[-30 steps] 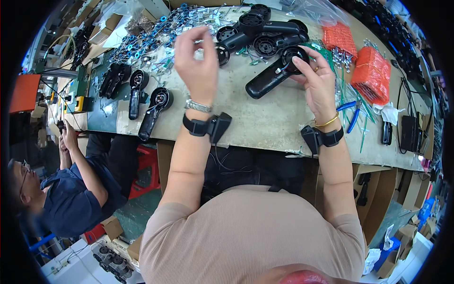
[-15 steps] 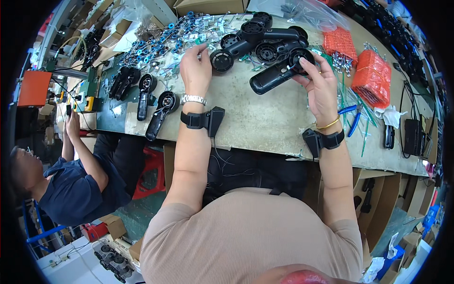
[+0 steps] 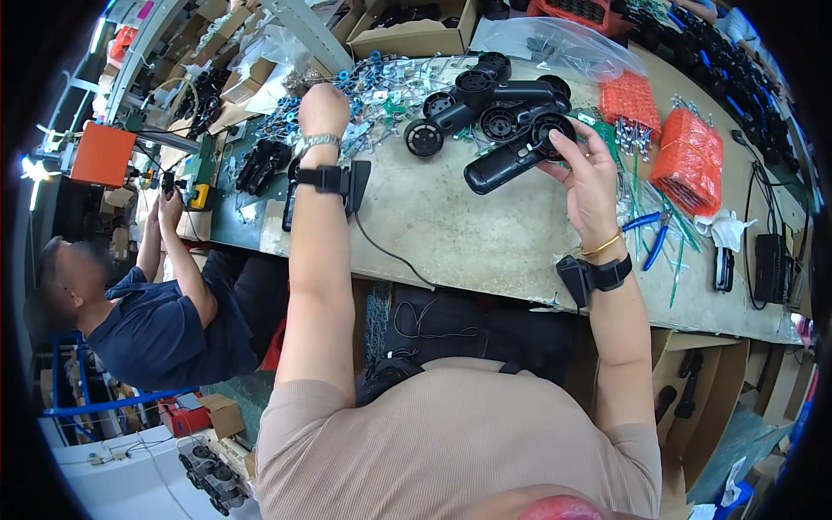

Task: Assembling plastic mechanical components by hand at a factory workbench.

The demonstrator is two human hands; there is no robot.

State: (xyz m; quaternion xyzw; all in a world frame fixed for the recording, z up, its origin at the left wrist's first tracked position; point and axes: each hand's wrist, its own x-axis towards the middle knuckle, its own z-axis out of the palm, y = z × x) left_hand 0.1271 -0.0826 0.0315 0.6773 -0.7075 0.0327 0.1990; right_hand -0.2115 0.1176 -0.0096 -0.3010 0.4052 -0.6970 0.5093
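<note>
We keep our right hand (image 3: 588, 165) clamped on the black handle housing (image 3: 511, 160), tilted above the bench (image 3: 468, 234), while our left hand (image 3: 323, 108) closes over the small-parts pile (image 3: 381, 82) behind it.

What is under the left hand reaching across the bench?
The left hand is over a heap of small blue and silver parts on the workbench. Whatever the fingers touch or grip is hidden by the hand itself.
</note>
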